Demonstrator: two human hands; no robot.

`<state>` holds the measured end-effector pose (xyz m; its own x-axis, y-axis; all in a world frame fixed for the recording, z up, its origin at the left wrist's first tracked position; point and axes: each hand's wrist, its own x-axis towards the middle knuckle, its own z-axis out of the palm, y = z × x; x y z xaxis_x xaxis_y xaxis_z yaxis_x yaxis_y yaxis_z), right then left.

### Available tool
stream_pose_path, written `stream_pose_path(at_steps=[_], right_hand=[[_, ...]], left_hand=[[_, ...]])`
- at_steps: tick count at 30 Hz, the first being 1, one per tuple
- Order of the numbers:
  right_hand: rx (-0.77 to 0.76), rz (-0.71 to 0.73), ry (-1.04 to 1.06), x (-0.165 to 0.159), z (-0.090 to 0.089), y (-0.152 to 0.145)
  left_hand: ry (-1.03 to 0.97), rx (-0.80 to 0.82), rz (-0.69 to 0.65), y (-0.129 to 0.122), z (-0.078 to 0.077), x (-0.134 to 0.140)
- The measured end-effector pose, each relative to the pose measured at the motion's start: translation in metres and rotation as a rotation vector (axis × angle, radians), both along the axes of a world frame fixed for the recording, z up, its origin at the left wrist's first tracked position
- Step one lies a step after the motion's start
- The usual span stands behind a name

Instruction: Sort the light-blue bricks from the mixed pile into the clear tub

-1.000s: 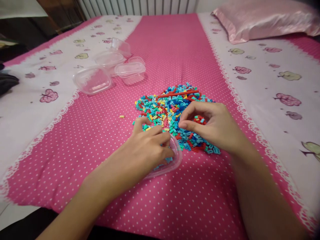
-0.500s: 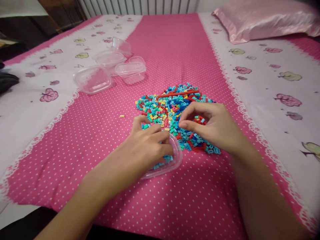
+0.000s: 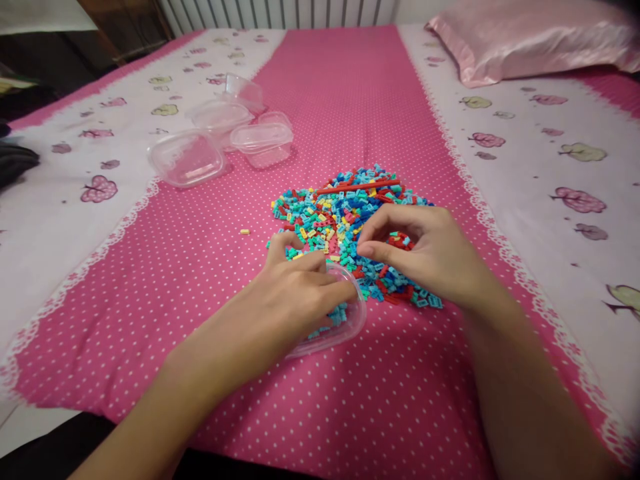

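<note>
A heap of small plastic building bricks (image 3: 350,207) in blue, turquoise, green, red and yellow lies on the bed. My right hand (image 3: 420,250) is over its right side, thumb and forefinger pinched together; any brick between the tips is too small to make out. In front of the heap is a clear plastic container (image 3: 356,320) with light blue bricks inside. My left hand (image 3: 300,287) hovers over this container with its fingers apart, covering much of it. The left forefinger bends toward bricks at the heap's near left edge.
Several clear plastic containers (image 3: 187,160) stand farther back on the left. A long red stick (image 3: 357,187) lies across the heap. One yellow brick (image 3: 245,232) sits apart on the pink dotted sheet (image 3: 200,247). A pink pillow (image 3: 530,40) is at the back right.
My left hand's fingers have spread and stretched slightly to the right over the container. My right hand keeps its pinch in nearly the same place.
</note>
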<state>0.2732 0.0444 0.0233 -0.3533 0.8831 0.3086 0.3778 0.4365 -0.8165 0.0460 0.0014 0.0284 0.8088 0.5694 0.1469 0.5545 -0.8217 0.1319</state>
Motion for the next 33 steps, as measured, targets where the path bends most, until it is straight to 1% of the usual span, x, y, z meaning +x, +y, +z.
stream_pose_path(at_steps=[10, 18, 25, 30, 33], right_hand=[[-0.02, 0.007, 0.004, 0.0005, 0.0003, 0.0], [-0.005, 0.004, -0.02, 0.0014, -0.0011, -0.0003], [-0.013, 0.003, -0.035, 0.0037, -0.0005, -0.0004], [-0.007, 0.011, -0.053, 0.0042, -0.0017, -0.0006], [-0.008, 0.022, -0.058, 0.0019, -0.0026, -0.0009]], left_hand=[[-0.04, 0.022, -0.006, -0.0012, -0.0004, 0.0015], [-0.026, -0.013, -0.012, -0.0033, 0.0057, 0.0033], [-0.056, 0.003, -0.015, -0.003, 0.0021, 0.0044], [-0.073, 0.019, 0.028, -0.0027, 0.003, 0.0047], [-0.078, 0.059, 0.037, -0.0005, -0.0008, 0.003]])
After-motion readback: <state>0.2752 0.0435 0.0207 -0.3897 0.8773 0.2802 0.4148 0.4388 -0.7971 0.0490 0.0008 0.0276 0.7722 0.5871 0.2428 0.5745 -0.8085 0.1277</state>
